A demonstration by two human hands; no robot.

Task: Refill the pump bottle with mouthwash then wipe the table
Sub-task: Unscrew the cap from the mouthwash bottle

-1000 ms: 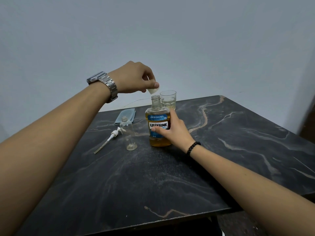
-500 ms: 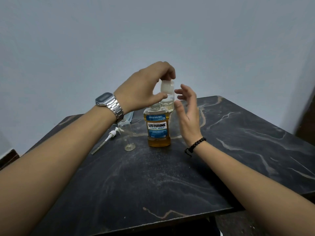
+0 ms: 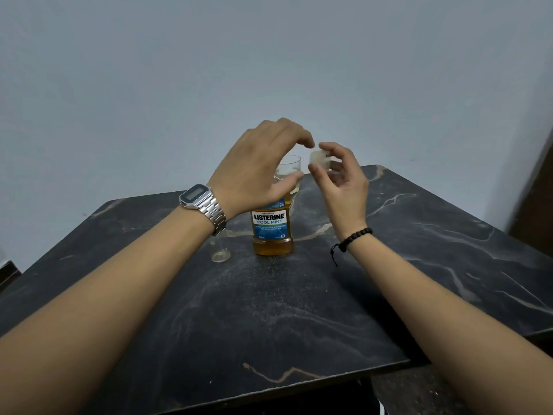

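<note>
Mouthwash btl [image 3: 272, 227] upright | R hand [image 3: 341, 181] pinches cap [image 3: 318, 158] | L hand [image 3: 260, 166] arched above, empty

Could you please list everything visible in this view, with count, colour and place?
Mouthwash bottle: one, amber liquid, blue label, upright at table centre, its top hidden behind the left hand.
Small bottle: one, clear, left of the mouthwash bottle, mostly hidden by the left wrist.
Glass: one, clear, behind the mouthwash bottle.
Cap: one, whitish, pinched in the right hand.
Table: one, black marble with pale veins.
Wall: grey-blue, behind.
Watch: one, silver, left wrist.
Bracelet: one, black beads, right wrist.
Left hand: grip loosely curved, empty, above the bottle.
Right hand: holding the cap.
</note>
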